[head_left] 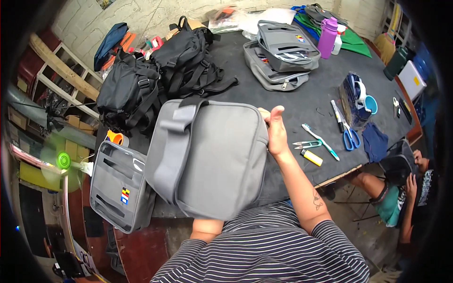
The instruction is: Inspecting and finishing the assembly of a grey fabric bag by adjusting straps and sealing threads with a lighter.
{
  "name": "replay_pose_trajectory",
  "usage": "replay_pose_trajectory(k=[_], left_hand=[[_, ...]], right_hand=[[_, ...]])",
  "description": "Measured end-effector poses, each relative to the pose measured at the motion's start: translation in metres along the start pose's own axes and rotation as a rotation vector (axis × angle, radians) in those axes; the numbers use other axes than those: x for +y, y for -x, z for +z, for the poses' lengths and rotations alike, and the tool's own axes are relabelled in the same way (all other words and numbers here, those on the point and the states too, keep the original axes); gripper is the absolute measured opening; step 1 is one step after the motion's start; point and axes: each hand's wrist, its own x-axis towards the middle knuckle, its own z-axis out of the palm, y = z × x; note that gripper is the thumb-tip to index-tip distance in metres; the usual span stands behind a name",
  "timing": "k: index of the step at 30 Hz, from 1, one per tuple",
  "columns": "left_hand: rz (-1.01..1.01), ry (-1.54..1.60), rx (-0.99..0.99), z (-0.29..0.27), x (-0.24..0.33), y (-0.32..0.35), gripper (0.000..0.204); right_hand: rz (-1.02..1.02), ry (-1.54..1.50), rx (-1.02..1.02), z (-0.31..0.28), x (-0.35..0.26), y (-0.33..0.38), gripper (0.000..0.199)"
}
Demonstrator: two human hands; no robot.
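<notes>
A grey soft-sided bag point(226, 155) is held up over the near edge of the table, its plain padded panel facing me. A wide grey webbing strap point(177, 155) with a black section at the top runs down its left part. My right hand point(277, 133) grips the bag's upper right edge, thumb pointing up and fingers partly behind it. My left forearm reaches up under the bag, which hides the left hand. Left of it stands another grey bag point(106, 184) with mesh-slotted pockets and a small colourful patch.
Black backpacks point(127, 89) lie at the back left; stacked grey bags point(288, 52) sit farther back. On the right are thread snips point(307, 144), a toothbrush point(322, 142), a yellow lighter-like item point(312, 158), blue scissors point(350, 137) and a purple bottle point(327, 38). Another person point(409, 188) sits at the right.
</notes>
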Motion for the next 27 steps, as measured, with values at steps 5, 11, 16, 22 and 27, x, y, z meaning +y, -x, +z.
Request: replay_pose_trajectory(k=[5, 11, 16, 22, 27], left_hand=[[-0.017, 0.078, -0.018, 0.001, -0.008, -0.002, 0.043], [-0.024, 0.167, -0.041, 0.004, -0.015, -0.010, 0.043], [0.036, 0.261, -0.045, 0.012, -0.019, -0.029, 0.043], [0.112, 0.405, -0.036, 0.020, -0.031, -0.044, 0.044], [0.187, 0.565, -0.023, 0.040, -0.053, -0.058, 0.044]], right_hand=[[-0.021, 0.233, 0.151, -0.001, -0.004, 0.001, 0.089], [-0.027, 0.310, 0.042, -0.017, -0.006, 0.002, 0.083], [-0.110, 0.265, -0.025, -0.021, -0.013, 0.004, 0.055], [-0.370, 0.301, 0.122, -0.019, -0.016, -0.001, 0.025], [-0.516, 0.365, 0.139, -0.019, -0.013, -0.005, 0.024]])
